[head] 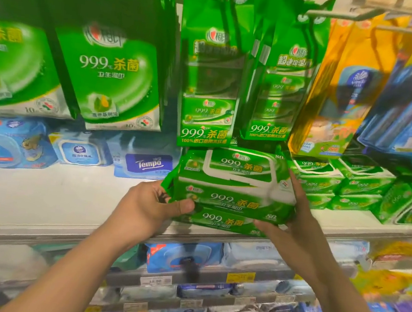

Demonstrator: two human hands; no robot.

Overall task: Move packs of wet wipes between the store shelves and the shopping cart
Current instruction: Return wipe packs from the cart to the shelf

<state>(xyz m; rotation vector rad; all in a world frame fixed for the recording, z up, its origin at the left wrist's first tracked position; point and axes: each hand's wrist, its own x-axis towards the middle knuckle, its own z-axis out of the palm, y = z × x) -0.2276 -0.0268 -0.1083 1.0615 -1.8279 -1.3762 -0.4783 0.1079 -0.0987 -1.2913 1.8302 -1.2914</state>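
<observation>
A stack of green wet wipe packs [235,184] is held between both hands just above the white shelf [43,197]. The upper pack has a white lid, and a second pack [221,219] lies under it. My left hand [151,208] grips the stack's left end, thumb on the front. My right hand [295,216] holds the right end, its fingers flat along the side and its thumb under the lower pack. More green packs [344,180] stand stacked on the shelf to the right.
Green hanging packs [112,69] and a yellow one [332,105] hang from hooks above. Blue wipe packs and a Tempo pack [148,163] stand at the shelf's back left. Lower shelves with price tags [238,277] hold blue and purple packs.
</observation>
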